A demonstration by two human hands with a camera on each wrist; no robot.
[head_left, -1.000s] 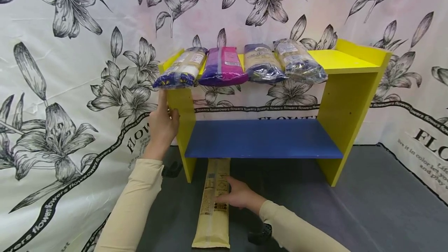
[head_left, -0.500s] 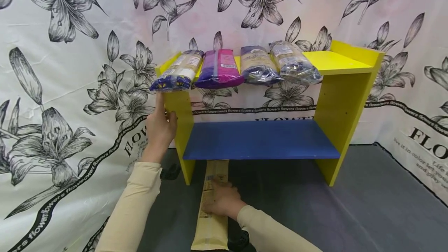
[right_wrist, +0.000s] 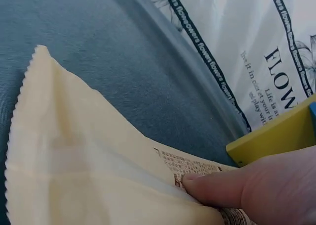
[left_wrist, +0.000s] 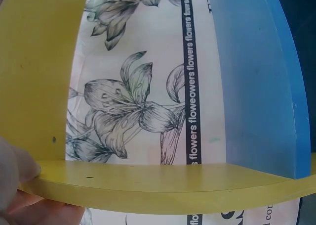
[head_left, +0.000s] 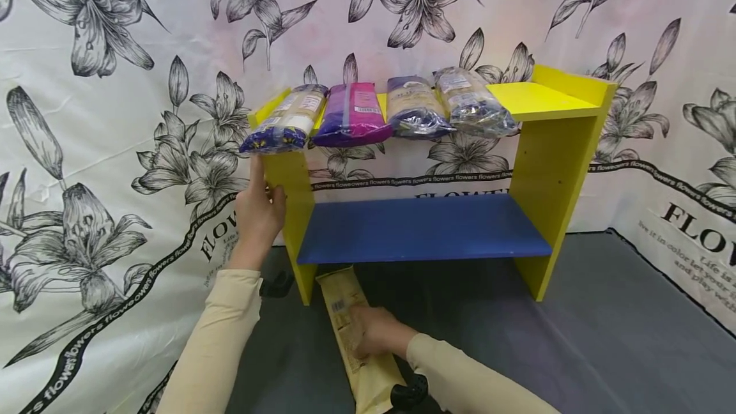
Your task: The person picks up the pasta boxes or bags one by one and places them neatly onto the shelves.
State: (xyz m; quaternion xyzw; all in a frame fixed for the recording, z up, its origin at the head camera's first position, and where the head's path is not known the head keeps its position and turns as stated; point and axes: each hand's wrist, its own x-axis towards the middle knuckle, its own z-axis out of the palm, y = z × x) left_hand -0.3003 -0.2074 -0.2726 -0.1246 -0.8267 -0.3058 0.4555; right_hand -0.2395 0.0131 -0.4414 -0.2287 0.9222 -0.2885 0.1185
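Observation:
In the head view my left hand (head_left: 259, 216) grips the upper front edge of the shelf unit's yellow left side panel (head_left: 292, 203). The left wrist view has the thumb (left_wrist: 22, 163) on the panel's inner face and fingers (left_wrist: 49, 212) on its outer side. Below the blue shelf, my right hand (head_left: 376, 331) holds a long pale-yellow packet (head_left: 340, 308) near its middle. This packet lies slanted, its far end toward the left panel's foot. Up close in the right wrist view, the thumb (right_wrist: 222, 185) presses on its printed face, and the serrated end (right_wrist: 29, 116) shows.
Along the yellow top board lie several bagged packs: a blue-and-clear one (head_left: 287, 120), a pink-purple one (head_left: 353, 114) and two clear-and-blue ones farther right. The blue shelf (head_left: 422, 229) spans between the side panels. A flower-printed cloth (head_left: 190, 18) hangs behind the dark grey tabletop (head_left: 460, 324).
My right hand has closed round the yellow packet and turned it; its far end swung left and its near end right. The left hand keeps its grip on the side panel.

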